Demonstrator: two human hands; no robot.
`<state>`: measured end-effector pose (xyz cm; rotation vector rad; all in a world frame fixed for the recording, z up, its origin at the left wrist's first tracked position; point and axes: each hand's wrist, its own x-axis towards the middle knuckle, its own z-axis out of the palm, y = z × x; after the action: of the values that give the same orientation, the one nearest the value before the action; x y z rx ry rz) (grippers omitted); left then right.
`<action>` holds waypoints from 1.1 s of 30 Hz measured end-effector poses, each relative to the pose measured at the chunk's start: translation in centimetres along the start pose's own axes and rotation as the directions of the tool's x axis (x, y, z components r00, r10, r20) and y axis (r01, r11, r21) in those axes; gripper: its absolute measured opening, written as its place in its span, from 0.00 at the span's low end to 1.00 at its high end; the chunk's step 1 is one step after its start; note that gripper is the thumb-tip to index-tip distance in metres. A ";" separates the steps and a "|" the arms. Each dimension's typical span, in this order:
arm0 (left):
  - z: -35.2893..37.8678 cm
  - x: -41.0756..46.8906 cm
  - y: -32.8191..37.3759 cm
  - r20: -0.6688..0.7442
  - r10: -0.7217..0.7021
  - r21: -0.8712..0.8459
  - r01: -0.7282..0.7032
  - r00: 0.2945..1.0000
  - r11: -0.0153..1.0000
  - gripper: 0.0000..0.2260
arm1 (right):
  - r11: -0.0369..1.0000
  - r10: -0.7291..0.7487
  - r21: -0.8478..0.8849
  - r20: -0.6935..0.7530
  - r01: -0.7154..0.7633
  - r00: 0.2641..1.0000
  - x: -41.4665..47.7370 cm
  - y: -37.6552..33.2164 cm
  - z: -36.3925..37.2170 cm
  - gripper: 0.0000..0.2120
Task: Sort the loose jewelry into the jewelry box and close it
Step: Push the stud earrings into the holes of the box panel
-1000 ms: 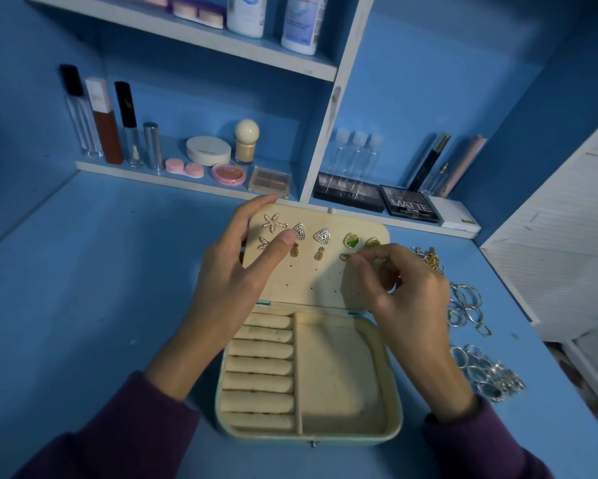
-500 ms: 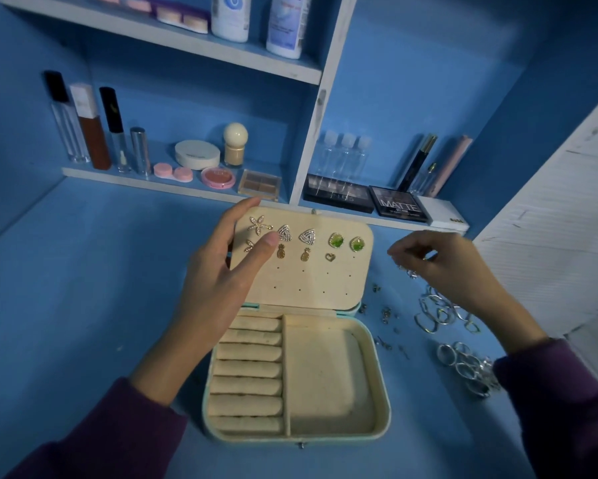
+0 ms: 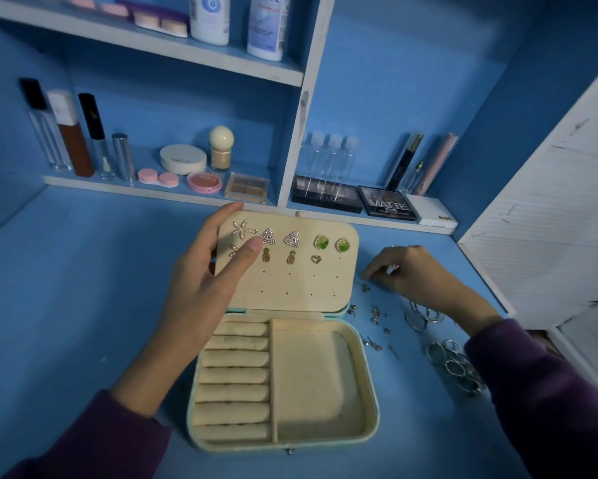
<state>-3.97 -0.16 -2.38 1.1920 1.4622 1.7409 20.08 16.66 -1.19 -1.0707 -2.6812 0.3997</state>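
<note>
Blue desk (image 3: 83,305), earring step: left hand (image 3: 201,292) pinches jewelry box lid (image 3: 308,288), thumb on front. Right hand (image 3: 418,271) fingers (image 3: 373,271) bunched over loose studs (image 3: 375,312), can't tell if gripping. Next: fine pick, then free hole (image 3: 289,274).

Home vanity nook: blue shelves (image 3: 173,58) holding makeup palettes (image 3: 384,205), compact (image 3: 183,159), lotion bottles (image 3: 268,25).

left hand (image 3: 201,292) and right hand (image 3: 418,271) bare, long dark purple sleeves (image 3: 111,440) reaching to both wrists

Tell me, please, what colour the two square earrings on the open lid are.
The square stud earrings are green with pale rims; head view.
</note>
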 end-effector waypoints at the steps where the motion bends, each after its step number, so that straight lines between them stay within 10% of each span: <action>1: 0.0 0.0 0.0 0.001 0.000 0.002 0.000 1.000 1.000 0.17 | 1.000 -0.001 -0.002 0.006 0.001 1.000 0.0 0.0 0.0 0.09; 33: 0.0 0.1 0.0 0.008 0.005 -0.017 -0.004 1.000 1.000 0.17 | 1.000 -0.013 -0.016 0.020 0.013 1.000 1.0 0.5 0.4 0.05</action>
<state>-3.98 -0.10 -2.37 1.1930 1.4383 1.7463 19.54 17.59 -1.64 -1.0582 -2.7122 0.3895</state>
